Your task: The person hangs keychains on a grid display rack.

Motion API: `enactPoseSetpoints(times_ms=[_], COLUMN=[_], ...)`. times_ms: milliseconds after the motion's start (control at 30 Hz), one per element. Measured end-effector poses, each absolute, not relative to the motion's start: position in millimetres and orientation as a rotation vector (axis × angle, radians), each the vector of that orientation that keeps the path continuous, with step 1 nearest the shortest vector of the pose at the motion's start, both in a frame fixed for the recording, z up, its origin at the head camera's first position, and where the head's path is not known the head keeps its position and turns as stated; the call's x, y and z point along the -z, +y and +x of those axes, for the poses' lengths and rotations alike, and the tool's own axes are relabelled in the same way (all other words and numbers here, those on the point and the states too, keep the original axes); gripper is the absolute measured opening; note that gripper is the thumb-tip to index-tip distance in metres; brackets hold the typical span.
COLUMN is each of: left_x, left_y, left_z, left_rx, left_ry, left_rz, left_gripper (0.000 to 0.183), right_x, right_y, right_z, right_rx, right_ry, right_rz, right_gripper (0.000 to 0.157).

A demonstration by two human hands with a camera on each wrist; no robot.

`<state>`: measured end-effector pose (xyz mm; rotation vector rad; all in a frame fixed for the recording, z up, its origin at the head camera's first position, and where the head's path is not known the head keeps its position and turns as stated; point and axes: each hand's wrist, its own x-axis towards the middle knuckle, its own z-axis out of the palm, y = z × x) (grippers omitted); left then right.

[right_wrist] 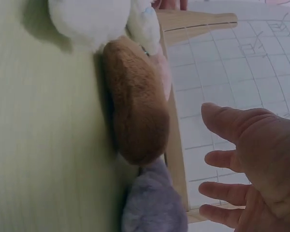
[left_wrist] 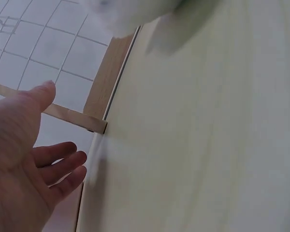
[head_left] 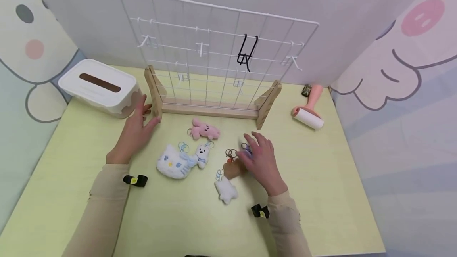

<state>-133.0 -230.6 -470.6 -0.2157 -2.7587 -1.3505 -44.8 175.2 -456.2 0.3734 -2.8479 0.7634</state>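
Note:
My left hand [head_left: 133,134] is beside the left wooden foot [head_left: 154,92] of a white wire grid rack [head_left: 210,109], its fingers extended and holding nothing. In the left wrist view the thumb and fingers stand apart near that wooden frame. Over a brown plush keychain [head_left: 233,169] and a purple plush keychain [right_wrist: 154,203] hovers my right hand [head_left: 262,162], fingers spread and nothing held. The hand mostly hides the purple one in the head view. Nearby lie a white plush [head_left: 226,190], a white cat-head plush [head_left: 174,163], a small white dog plush [head_left: 202,156] and a pink plush [head_left: 205,129].
White hooks [head_left: 201,48] and one black hook [head_left: 245,56] hang on the grid. At the back left stands a white tissue box [head_left: 75,75]. A lint roller [head_left: 308,118] lies at the back right, with a small dark object [head_left: 306,90] by its handle.

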Motion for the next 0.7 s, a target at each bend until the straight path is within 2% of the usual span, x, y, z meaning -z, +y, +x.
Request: enactPoseSetpoints(times_ms=[167,700], left_x=[479.4,488.5], left_y=[-230.7,-226.4], left_z=[-142.6,-156.0], left_rx=[1.391,1.449], left_ry=[-2.734,-2.719], left_rz=[-0.212,-0.129], left_gripper=[0.079,0.074], right_x=[462.7,469.7], right_y=[171.5,162.1], right_z=[-46.0,-55.7], right_rx=[-0.715,-0.630], right_ry=[-2.926,-3.031], right_rz=[0.382,0.387], right_gripper=[0.048,0.041])
